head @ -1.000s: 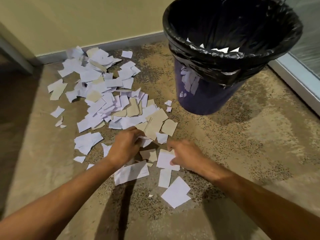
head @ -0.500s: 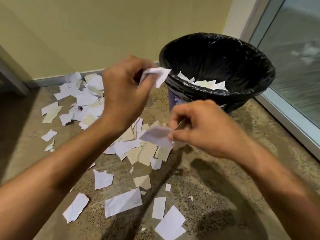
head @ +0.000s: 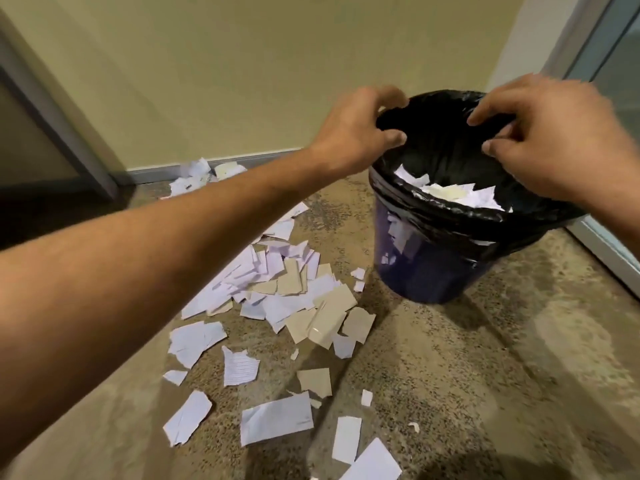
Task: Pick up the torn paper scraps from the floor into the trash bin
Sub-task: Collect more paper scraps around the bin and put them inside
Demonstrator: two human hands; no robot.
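- Hands: left hand point(head: 360, 128) and right hand point(head: 550, 140) both hang over the mouth of the trash bin point(head: 433, 258), fingers loosely spread and curved downward, nothing held in either.
- Trash bin: dark blue, upright on the floor at right, lined with a black bag point(head: 446, 216) folded over the rim. White and tan scraps point(head: 453, 194) lie inside, visible below the hands.
- Paper scraps point(head: 287, 289): a dense pile of white lined and tan pieces lies on the floor just left of the bin, partly hidden under the left forearm point(head: 156, 251).
- Loose scraps: separate pieces are scattered nearer the camera, among them a lined piece point(head: 239, 367), a tan piece point(head: 315, 381) and a larger white piece point(head: 277, 419). More scraps point(head: 204, 173) lie far left against the baseboard.
- Floor point(head: 485, 393): mottled brown, speckled surface.
- Surroundings: yellow-green wall point(head: 259, 64) behind; glass panel point(head: 609, 71) with a pale frame at far right.
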